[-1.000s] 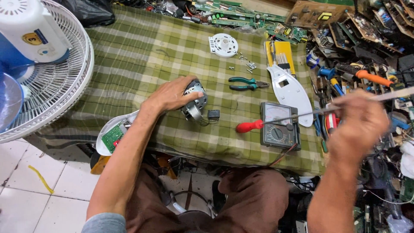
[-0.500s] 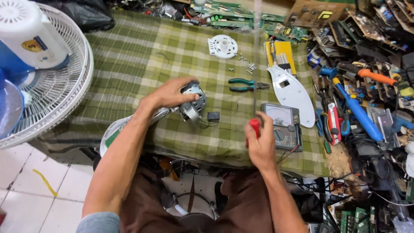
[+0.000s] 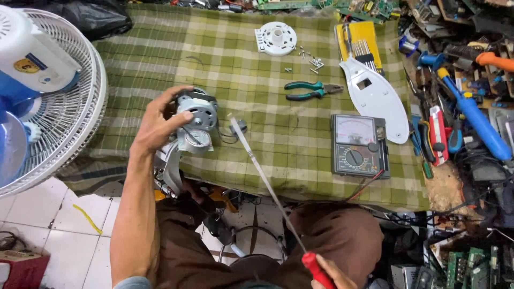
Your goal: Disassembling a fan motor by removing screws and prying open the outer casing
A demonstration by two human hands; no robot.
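Your left hand [image 3: 160, 126] grips the fan motor [image 3: 196, 120] at the table's [image 3: 160, 59] near left edge, fingers wrapped around its housing. Your right hand [image 3: 334, 278] clenches the red handle of a long screwdriver [image 3: 262, 176], tip beside the motor. Screws [image 3: 310, 59] and a white cover [image 3: 276, 38] lie far off, so disassembly looks partly done; the motor remains unopened.

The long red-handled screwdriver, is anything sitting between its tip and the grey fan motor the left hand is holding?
Nothing visible blocks it. The red-handled screwdriver has its tip just right of the grey metal fan motor, with only bare green checked cloth and thin wires between. A small dark part lies beside the tip, to its right.
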